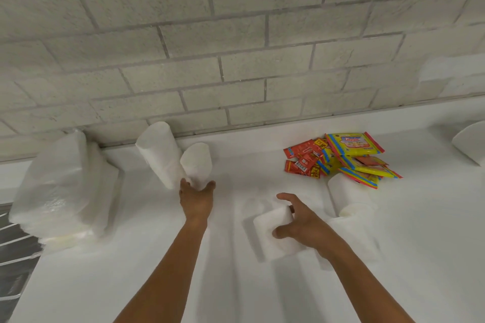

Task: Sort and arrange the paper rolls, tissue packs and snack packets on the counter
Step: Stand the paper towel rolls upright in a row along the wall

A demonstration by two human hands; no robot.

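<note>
White covers nearly everything: the counter (157,257), the paper goods on it, and the pale brick wall (236,47) behind. At the far left edge a strip of metal grating (13,244) shows below the counter's level. Just right of it, wrapped tissue packs (57,183) stand stacked in clear plastic, leaning against the wall corner.

Next comes a tall paper roll (157,155), upright but tilted to the left, with a shorter paper roll (196,162) just beside it, their lower parts touching. The left hand (196,199) reaches forward to the base of the shorter roll, fingers and thumb curled round its bottom end so that the roll sits in the grip.

Right of centre, another paper roll (275,236) lies on its side on the counter. The right hand (301,223) arches over it from the right, fingers spread and bent, thumb at the roll's near side and fingertips (282,196) over its far end; the thumb and one finger touch the paper, but whether the grip has closed I cannot tell for certain.

Farther right a fourth paper roll (349,199) lies on its side, its end facing the camera. Touching its far side is a loose heap of snack packets (341,157), red ones on the left, yellow ones with blue and red edges on the right, overlapping each other. At the right edge a white curved object (469,141) is only partly in view.
</note>
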